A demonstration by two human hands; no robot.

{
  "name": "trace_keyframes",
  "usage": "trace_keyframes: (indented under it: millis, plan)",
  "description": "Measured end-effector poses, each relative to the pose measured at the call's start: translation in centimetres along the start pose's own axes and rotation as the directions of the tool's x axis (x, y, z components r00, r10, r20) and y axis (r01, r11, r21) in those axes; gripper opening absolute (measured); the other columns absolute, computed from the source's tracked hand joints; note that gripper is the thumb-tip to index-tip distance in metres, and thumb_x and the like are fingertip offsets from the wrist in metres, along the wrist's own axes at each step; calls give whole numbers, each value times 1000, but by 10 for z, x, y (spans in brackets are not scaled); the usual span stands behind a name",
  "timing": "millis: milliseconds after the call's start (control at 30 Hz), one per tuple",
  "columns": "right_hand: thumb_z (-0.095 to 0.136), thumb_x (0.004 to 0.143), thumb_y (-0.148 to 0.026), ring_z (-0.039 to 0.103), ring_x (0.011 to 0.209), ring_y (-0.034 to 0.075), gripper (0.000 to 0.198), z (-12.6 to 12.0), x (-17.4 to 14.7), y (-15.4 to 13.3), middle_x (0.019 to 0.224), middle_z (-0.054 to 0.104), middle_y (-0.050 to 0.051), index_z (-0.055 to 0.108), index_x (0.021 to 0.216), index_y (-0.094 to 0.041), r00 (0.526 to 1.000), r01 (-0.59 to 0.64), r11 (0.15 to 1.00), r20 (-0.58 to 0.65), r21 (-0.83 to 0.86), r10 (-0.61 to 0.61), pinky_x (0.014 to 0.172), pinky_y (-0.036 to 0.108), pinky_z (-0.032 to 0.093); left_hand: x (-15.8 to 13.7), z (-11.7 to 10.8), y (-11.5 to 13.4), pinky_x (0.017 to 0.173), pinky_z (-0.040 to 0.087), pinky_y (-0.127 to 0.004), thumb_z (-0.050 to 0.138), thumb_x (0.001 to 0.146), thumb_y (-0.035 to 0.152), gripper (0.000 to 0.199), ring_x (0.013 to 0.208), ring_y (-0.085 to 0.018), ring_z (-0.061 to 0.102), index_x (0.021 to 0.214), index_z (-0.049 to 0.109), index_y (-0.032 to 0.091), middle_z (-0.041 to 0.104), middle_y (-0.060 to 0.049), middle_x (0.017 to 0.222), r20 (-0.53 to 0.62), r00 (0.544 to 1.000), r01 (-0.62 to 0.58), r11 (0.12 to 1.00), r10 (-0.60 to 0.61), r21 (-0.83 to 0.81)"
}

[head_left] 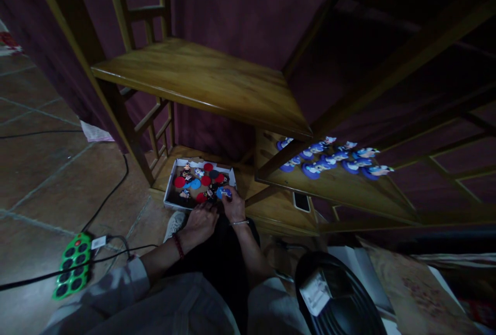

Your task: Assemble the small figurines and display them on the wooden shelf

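A shallow white-rimmed cardboard box (169, 186) rests on the bottom shelf, with several small figurines and red, blue and dark round bases lying in it. My right hand (234, 206) is at the box's near right corner, its fingers pinched on a blue figurine (223, 192) with a round base. My left hand (203, 220) is over the box's near edge, fingers curled down beside a dark figurine (211, 193). What those fingers hold, if anything, is too dark to make out. A red figurine base (179, 182) lies at the box's left side.
Several blue-and-white figurines (335, 157) stand in rows on the shelf at right. A phone (301, 201) lies below them. The wooden upper shelf (205, 77) overhangs the box. A green power strip (73, 265) with cables is on the floor; a black stool (344, 299) stands at lower right.
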State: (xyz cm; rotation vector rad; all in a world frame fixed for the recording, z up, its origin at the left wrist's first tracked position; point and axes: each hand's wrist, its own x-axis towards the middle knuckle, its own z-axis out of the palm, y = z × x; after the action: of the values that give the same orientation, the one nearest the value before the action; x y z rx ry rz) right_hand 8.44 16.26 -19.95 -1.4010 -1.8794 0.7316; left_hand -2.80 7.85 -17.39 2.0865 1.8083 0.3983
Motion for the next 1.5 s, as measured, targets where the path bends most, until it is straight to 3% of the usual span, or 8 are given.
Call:
trace_keyframes:
  millis: [400,533,667,833,1000,1133,1300,1500]
  plan:
    - [50,73,-31,60,72,15,23,-13,2,-3,83,64,0,59,91,-22,998,-60,996,-2,65,60,68,25,47,-1,-6,18,90,38,-43,38,79,12,37,107,-28,50,112,53,6,54,-19,116,55,998,31,999,-32,21]
    - [51,72,-32,59,73,15,23,-18,0,-1,83,64,0,59,91,-22,997,-76,994,-2,79,76,70,26,46,3,-4,18,96,36,-41,37,72,3,51,118,-26,42,122,43,3,45,-19,128,-45,997,59,991,-65,-118]
    - [52,71,-34,58,70,15,23,-24,-3,1,79,64,-1,60,90,-22,993,-121,985,0,125,122,69,26,46,12,-2,12,99,34,-39,34,75,4,52,120,-24,42,127,36,-1,44,-22,128,-115,972,152,920,-206,-362]
    - [54,70,-34,57,67,14,24,-30,-8,-6,76,63,-1,60,89,-21,988,-156,964,43,215,150,65,24,47,18,-6,14,101,33,-39,36,82,14,47,116,-22,47,127,39,6,50,-17,125,18,945,243,665,-327,-706]
    - [53,70,-32,58,69,14,24,-34,-14,-16,79,63,-1,58,90,-21,983,-172,952,104,252,150,68,25,48,16,0,19,96,40,-37,39,86,24,43,114,-20,49,128,39,16,50,-10,127,140,909,252,250,-392,-935]
    - [54,70,-32,58,69,14,23,-36,-16,-22,79,63,-1,58,90,-21,979,-173,947,153,272,135,67,25,48,17,-3,18,91,44,-35,39,86,21,35,108,-19,54,120,47,15,53,-9,124,239,888,246,-35,-393,-969]
    - [53,71,-32,59,69,14,23,-38,-15,-29,78,64,-2,59,91,-22,986,-117,969,142,218,87,65,24,48,18,-15,18,93,42,-35,46,84,20,22,104,-18,56,100,59,12,62,-9,110,236,905,188,-165,-353,-968]
    - [53,73,-34,61,72,16,23,-47,-15,-35,78,65,-2,60,92,-23,986,-71,987,162,146,47,68,26,49,18,-13,19,93,42,-37,57,76,24,23,96,-18,58,95,61,11,66,-7,97,211,913,128,-246,-349,-961]
